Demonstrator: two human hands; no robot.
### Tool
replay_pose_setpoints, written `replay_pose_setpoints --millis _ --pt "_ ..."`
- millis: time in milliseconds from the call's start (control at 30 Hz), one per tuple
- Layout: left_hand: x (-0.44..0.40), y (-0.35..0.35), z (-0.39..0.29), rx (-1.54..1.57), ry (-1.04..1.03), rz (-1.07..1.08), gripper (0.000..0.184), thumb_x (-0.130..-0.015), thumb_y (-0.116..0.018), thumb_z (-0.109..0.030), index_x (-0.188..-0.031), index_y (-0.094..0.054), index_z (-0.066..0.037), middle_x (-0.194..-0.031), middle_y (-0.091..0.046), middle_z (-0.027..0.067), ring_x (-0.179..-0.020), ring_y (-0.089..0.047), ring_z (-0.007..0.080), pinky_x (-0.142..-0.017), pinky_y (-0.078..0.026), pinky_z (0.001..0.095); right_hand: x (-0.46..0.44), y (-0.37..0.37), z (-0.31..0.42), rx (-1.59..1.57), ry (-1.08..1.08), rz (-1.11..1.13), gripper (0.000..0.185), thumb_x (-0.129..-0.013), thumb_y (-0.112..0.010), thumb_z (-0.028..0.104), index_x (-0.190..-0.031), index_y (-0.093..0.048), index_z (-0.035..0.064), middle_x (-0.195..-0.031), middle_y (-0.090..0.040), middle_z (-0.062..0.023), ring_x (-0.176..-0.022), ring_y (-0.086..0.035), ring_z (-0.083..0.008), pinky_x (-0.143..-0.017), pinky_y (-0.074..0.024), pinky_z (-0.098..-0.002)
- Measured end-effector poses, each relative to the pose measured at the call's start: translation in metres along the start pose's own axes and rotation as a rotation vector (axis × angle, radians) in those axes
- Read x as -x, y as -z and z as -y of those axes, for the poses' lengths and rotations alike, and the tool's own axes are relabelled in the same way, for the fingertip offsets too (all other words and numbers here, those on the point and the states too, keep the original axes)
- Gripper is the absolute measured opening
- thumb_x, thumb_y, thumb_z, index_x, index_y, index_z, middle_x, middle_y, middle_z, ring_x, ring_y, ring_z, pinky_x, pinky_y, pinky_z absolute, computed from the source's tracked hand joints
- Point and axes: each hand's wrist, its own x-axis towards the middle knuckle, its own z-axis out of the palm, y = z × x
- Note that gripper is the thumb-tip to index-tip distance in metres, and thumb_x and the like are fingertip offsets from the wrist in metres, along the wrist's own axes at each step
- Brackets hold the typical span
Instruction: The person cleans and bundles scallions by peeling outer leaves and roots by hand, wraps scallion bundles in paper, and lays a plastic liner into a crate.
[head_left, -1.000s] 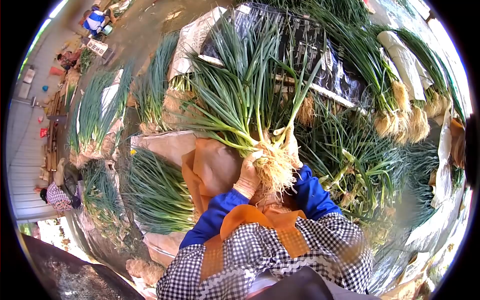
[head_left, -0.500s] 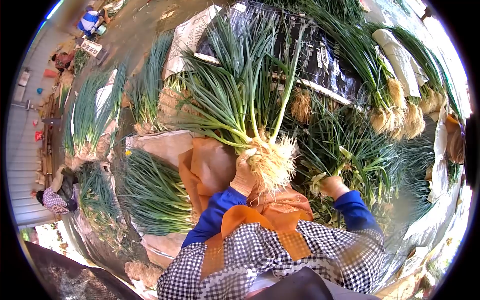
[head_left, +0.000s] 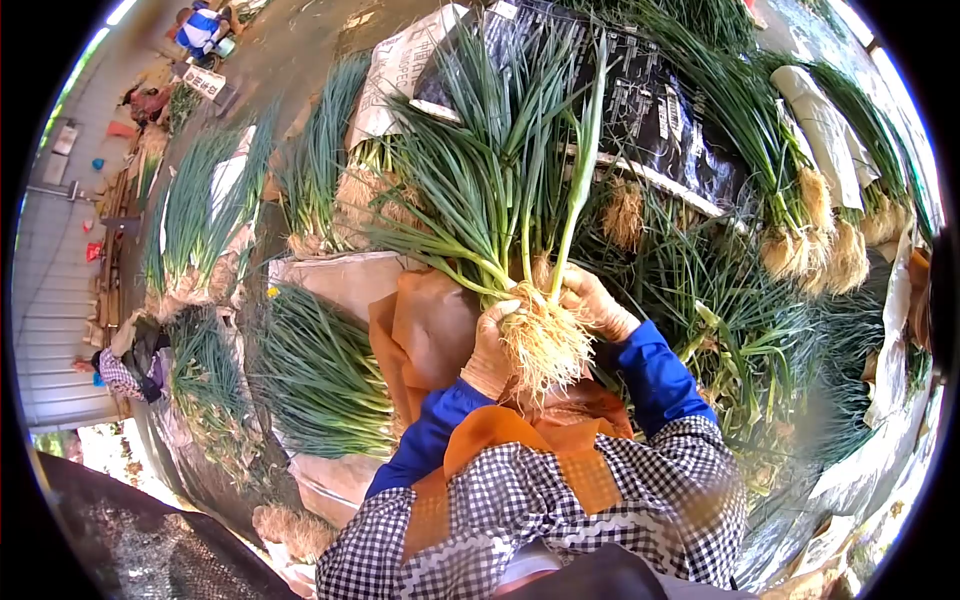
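Note:
A bunch of green onions [head_left: 512,215] stands upright in front of me, leaves pointing away and a thick mass of pale, stringy roots [head_left: 548,345] toward me. My left hand [head_left: 490,345] is closed around the left side of the stalks just above the roots. At the right of the same bunch, the bent fingers of my right hand [head_left: 595,300] close on the base of a thick outer stalk; some fingertips are hidden behind the stems. Beneath the roots lies orange cloth [head_left: 590,405] over my lap.
A pile of green onions [head_left: 325,375] lies to the left on sacking. Loose leaves and stalks [head_left: 720,340] heap up at the right. Behind are a black printed sack [head_left: 665,125] and rooted bundles [head_left: 800,235]. Another person [head_left: 130,365] crouches at the far left.
My right hand has come up and left from the leaf heap to the held bunch, where it now grips a stalk. My left hand keeps its hold. The whole view has shifted slightly.

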Motion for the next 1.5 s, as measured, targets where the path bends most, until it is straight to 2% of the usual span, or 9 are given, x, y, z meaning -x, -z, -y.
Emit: replay_pose_setpoints --millis 100,233,467,567,700,900,1100,1233,1500 --pt "-0.006 0.003 0.002 -0.100 0.016 -0.019 0.022 -0.086 -0.047 -0.013 -0.099 -0.058 0.001 -0.086 -0.063 0.0090 -0.078 -0.063 0.0188 -0.075 -0.053 0.0299 -0.007 -0.011 0.026 -0.765 -0.243 -0.050 0.019 -0.079 -0.065 0.018 -0.095 -0.060 0.0086 -0.098 -0.057 -0.0059 -0.086 -0.055 -0.0212 -0.079 -0.0445 -0.0327" --pt "-0.019 0.047 0.027 0.085 0.131 -0.098 0.021 -0.083 -0.051 -0.011 -0.100 -0.057 0.001 -0.088 -0.063 0.0097 -0.081 -0.062 0.0215 -0.078 -0.052 0.0335 0.011 0.016 0.022 1.260 0.272 0.196 0.019 -0.068 -0.061 0.022 -0.083 -0.060 0.0099 -0.081 -0.057 -0.0087 -0.074 -0.054 -0.0266 -0.064 -0.0438 -0.0384" --pt "-0.013 0.011 0.000 0.051 0.019 0.031 0.033 -0.084 -0.046 -0.013 -0.111 -0.053 0.003 -0.102 -0.062 0.0135 -0.093 -0.060 0.0246 -0.086 -0.049 0.0364 0.142 0.084 -0.011 1.680 -0.221 0.685 0.034 -0.083 -0.052 0.027 -0.108 -0.061 0.0053 -0.095 -0.065 -0.0087 -0.083 -0.063 -0.0258 -0.073 -0.0500 -0.0363" --pt "-0.002 -0.026 -0.012 0.047 0.129 0.023 0.025 -0.087 -0.045 -0.011 -0.103 -0.056 0.004 -0.093 -0.063 0.0089 -0.084 -0.061 0.0173 -0.078 -0.051 0.0273 0.073 0.038 0.063 0.387 -0.617 -0.391 0.035 -0.090 -0.052 0.030 -0.115 -0.058 0.0063 -0.097 -0.063 -0.0048 -0.090 -0.058 -0.0160 -0.082 -0.0453 -0.0295" --pt "-0.016 0.033 0.008 -1.213 -0.717 0.238 0.018 -0.087 -0.049 -0.008 -0.098 -0.058 0.003 -0.095 -0.062 0.0094 -0.086 -0.060 0.0168 -0.079 -0.050 0.0284 0.018 -0.007 0.019 -0.081 -0.140 -0.332 0.028 -0.093 -0.048 0.024 -0.102 -0.060 -0.0004 -0.092 -0.061 -0.0045 -0.084 -0.055 -0.0137 -0.077 -0.0439 -0.0239" --pt "-0.008 0.059 0.004 -0.118 -0.004 0.029 0.015 -0.081 -0.055 -0.006 -0.093 -0.060 0.002 -0.084 -0.063 0.0077 -0.079 -0.061 0.0164 -0.072 -0.050 0.0264 0.010 0.037 -0.032 -0.275 0.000 -0.851 0.022 -0.087 -0.052 0.026 -0.072 -0.050 0.0103 -0.059 -0.043 0.0067 -0.047 -0.036 -0.0043 -0.043 -0.0308 -0.0221" --pt "0.005 0.025 0.010 -0.696 -0.528 0.288 0.016 -0.084 -0.053 -0.002 -0.099 -0.058 0.002 -0.100 -0.062 0.0101 -0.087 -0.059 0.0172 -0.080 -0.048 0.0261 -0.002 -0.050 0.005 -0.223 -0.059 -0.638 0.023 -0.093 -0.048 0.015 -0.113 -0.054 0.0034 -0.099 -0.059 -0.0049 -0.082 -0.060 -0.0173 -0.075 -0.0499 -0.0286" --pt "0.020 -0.007 -0.008 0.169 0.177 0.118 0.018 -0.086 -0.050 -0.004 -0.100 -0.058 0.003 -0.091 -0.063 0.0080 -0.082 -0.059 0.0153 -0.077 -0.049 0.0247 -0.015 -0.017 0.014 0.886 0.223 -0.715 0.018 -0.090 -0.051 0.013 -0.102 -0.061 0.0059 -0.096 -0.062 -0.0091 -0.083 -0.061 -0.0220 -0.072 -0.0496 -0.0293" --pt "0.005 0.030 0.014 -0.072 0.209 0.077 0.012 -0.083 -0.053 -0.007 -0.091 -0.058 0.000 -0.080 -0.062 0.0059 -0.066 -0.058 0.0128 -0.061 -0.049 0.0231 -0.129 -0.007 0.036 1.627 -0.343 0.240 0.020 -0.073 -0.059 0.021 -0.088 -0.070 0.0129 -0.088 -0.068 -0.0094 -0.086 -0.064 -0.0275 -0.076 -0.0507 -0.0371"
